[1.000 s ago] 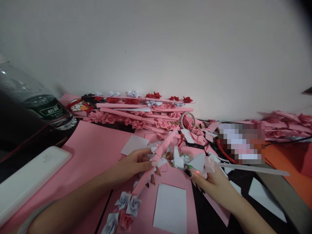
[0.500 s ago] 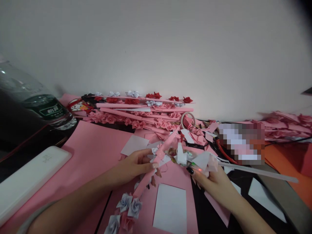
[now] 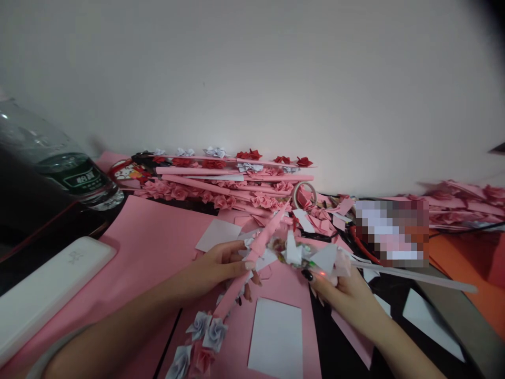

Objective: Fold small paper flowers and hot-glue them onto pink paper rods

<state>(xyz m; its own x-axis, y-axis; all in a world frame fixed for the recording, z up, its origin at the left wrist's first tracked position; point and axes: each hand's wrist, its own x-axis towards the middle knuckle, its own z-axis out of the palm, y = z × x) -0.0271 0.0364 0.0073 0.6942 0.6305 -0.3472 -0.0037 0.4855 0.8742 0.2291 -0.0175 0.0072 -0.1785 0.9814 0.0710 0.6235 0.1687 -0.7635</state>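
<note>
My left hand is closed round a pink rolled-paper stem, which slants from lower left to upper right. White and pink folded paper roses sit along its lower end. In my right hand is a hot glue gun with white paper scraps stuck over it. A small red light glows by my thumb, and a long translucent glue stick juts out behind to the right. The gun's front end points left at the stem, close to it; whether they touch, I cannot tell.
Finished paper-rose stems are heaped along the wall, with a tape roll at their right end. A water bottle and a white oblong case stand left. Pink sheets and a white paper rectangle lie below my hands.
The stem's lower end with the roses has shifted slightly left and turned a little. Both hands stay nearly in place, and the glue stick's far end sits slightly further left.
</note>
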